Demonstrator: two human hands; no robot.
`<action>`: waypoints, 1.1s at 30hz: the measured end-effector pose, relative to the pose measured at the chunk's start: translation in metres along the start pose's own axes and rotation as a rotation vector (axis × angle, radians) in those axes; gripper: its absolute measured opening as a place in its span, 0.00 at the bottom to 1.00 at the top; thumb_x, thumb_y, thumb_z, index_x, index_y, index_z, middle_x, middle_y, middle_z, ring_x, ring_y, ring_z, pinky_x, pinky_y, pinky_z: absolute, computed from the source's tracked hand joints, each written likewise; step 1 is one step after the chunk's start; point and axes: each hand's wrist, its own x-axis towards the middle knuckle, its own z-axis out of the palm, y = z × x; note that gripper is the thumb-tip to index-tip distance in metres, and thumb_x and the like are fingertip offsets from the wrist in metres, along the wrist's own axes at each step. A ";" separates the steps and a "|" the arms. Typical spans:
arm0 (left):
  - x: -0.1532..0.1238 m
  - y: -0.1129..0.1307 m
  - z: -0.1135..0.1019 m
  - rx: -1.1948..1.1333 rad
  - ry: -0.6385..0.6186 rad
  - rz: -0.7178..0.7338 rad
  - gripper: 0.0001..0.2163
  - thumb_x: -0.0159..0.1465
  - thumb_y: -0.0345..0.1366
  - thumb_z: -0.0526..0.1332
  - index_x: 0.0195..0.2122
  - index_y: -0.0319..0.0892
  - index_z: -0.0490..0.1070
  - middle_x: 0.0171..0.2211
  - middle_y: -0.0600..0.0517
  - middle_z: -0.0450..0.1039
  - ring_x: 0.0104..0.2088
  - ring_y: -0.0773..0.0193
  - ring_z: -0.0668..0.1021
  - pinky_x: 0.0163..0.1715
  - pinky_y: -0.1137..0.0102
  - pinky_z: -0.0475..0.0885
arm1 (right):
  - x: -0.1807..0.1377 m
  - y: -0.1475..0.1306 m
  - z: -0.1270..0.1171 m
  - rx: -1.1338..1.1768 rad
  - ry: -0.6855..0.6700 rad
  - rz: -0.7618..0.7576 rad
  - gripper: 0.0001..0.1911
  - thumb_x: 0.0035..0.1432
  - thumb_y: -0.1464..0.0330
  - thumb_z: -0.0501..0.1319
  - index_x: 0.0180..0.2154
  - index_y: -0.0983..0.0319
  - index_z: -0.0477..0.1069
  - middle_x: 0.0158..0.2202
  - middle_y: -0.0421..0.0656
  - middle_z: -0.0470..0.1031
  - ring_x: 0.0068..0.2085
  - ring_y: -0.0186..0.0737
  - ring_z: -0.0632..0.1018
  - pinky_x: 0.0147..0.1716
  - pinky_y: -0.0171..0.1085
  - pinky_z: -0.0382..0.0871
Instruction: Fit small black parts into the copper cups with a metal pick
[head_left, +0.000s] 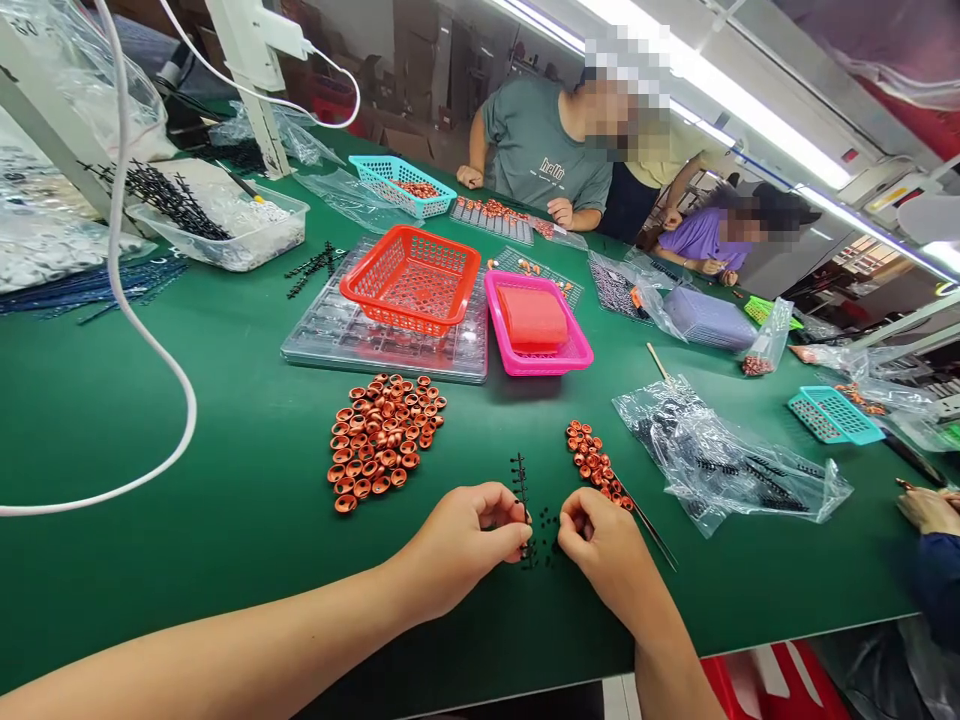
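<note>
Bare forearms (300, 637); pinching a knobbly black strip (520, 480) with left hand (463, 545); right hand (609, 550) narrow, contents unclear; beyond, glossy coppery cups (385, 438).

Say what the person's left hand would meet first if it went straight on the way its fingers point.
Probably the small loose black pieces just ahead, then the right hand. Depth is unclear: if the left hand is high enough, it would clear them and meet the right hand first.
</note>
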 end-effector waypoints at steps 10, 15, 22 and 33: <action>0.000 0.003 -0.001 -0.080 -0.018 -0.047 0.09 0.54 0.36 0.65 0.29 0.37 0.68 0.26 0.53 0.70 0.29 0.65 0.74 0.34 0.68 0.71 | -0.001 0.003 -0.001 0.073 0.015 0.052 0.06 0.55 0.70 0.55 0.27 0.60 0.68 0.24 0.38 0.69 0.24 0.35 0.68 0.25 0.34 0.61; -0.001 0.005 -0.002 -0.125 -0.044 -0.023 0.10 0.54 0.37 0.66 0.30 0.37 0.68 0.28 0.53 0.70 0.30 0.66 0.74 0.35 0.68 0.71 | -0.013 -0.007 -0.009 0.187 0.051 0.104 0.08 0.60 0.66 0.54 0.35 0.60 0.70 0.28 0.40 0.71 0.27 0.36 0.71 0.27 0.33 0.64; -0.002 0.007 -0.002 -0.072 -0.082 0.044 0.09 0.57 0.37 0.64 0.31 0.37 0.68 0.27 0.53 0.70 0.30 0.66 0.72 0.35 0.69 0.67 | -0.026 -0.034 -0.009 0.589 -0.170 0.157 0.07 0.59 0.65 0.56 0.33 0.60 0.69 0.27 0.38 0.65 0.26 0.33 0.65 0.25 0.31 0.59; -0.003 0.007 -0.002 -0.132 -0.111 0.013 0.11 0.55 0.38 0.66 0.34 0.36 0.69 0.30 0.52 0.70 0.30 0.67 0.71 0.36 0.69 0.67 | -0.020 -0.038 -0.002 0.648 -0.201 0.162 0.06 0.55 0.68 0.56 0.27 0.62 0.65 0.24 0.36 0.61 0.25 0.31 0.61 0.24 0.31 0.54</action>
